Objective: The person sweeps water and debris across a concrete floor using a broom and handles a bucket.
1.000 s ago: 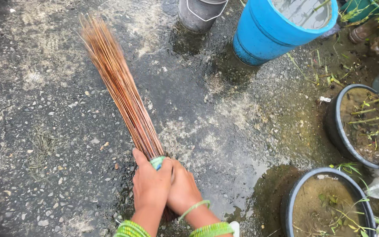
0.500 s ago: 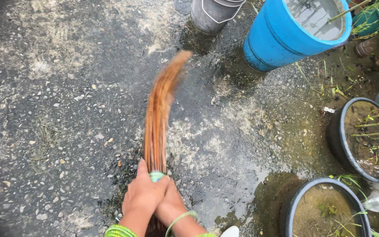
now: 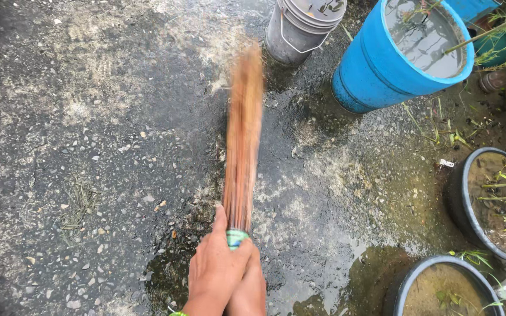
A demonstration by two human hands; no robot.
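Hands at the bottom edge: left hand (image 3: pixel 215 275) and right hand (image 3: pixel 248 287) both clenched on the green-banded end of the stick broom (image 3: pixel 242 140). Bristles blurred, reaching over wet pavement (image 3: pixel 89 117) toward grey bucket (image 3: pixel 300 29) and blue tub (image 3: pixel 376 70) at the top edge

Broom (image 3: pixel 242 134) left of barrel (image 3: pixel 376 70), behind bucket (image 3: pixel 300 29)

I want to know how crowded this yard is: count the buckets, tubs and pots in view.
4, maybe more beyond the right edge: a grey bucket at top centre, a blue water barrel beside it, a dark soil pot at the right edge, another pot at bottom right.
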